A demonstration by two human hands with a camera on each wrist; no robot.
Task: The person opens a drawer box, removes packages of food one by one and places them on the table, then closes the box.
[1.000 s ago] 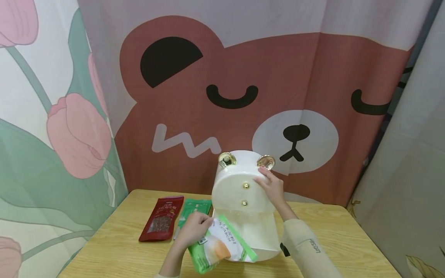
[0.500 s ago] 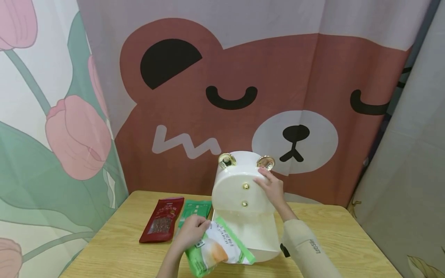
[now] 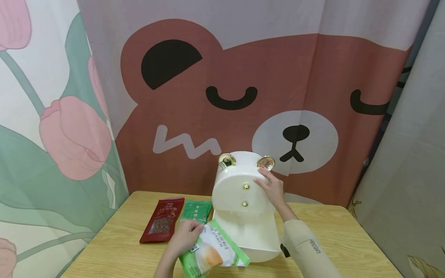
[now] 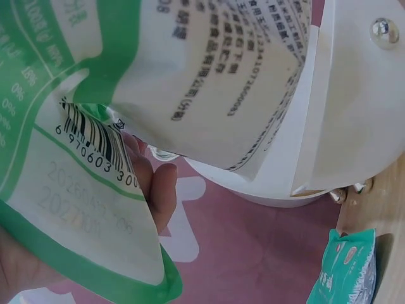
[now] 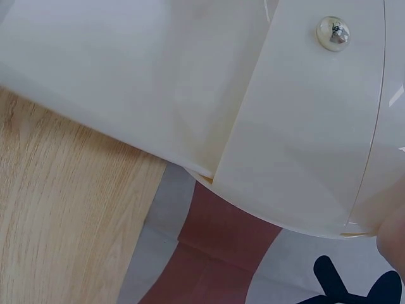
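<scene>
My left hand (image 3: 184, 236) pinches the upper left corner of a green and white starch bag (image 3: 217, 245), holding it tilted in front of a white storage box (image 3: 243, 229). Printed text and a barcode on the bag (image 4: 209, 82) fill much of the left wrist view, covering part of the hand. Two gold ears and two gold knobs decorate the box, and its lower front stands open. Fingers spread, my right hand (image 3: 272, 190) rests on the box's upper right edge, just below the gold ear. Only a bit of that hand shows in the right wrist view.
A dark red packet (image 3: 162, 220) and a green packet (image 3: 196, 210) lie on the wooden table (image 3: 326, 239) left of the box. Behind the table hangs a curtain (image 3: 271, 69) with a bear print. Something small and black (image 3: 285, 250) shows beside the right sleeve.
My left hand has drawn the starch bag left and slightly down, away from the box, uncovering more of the box's lower front. The right hand keeps its place.
</scene>
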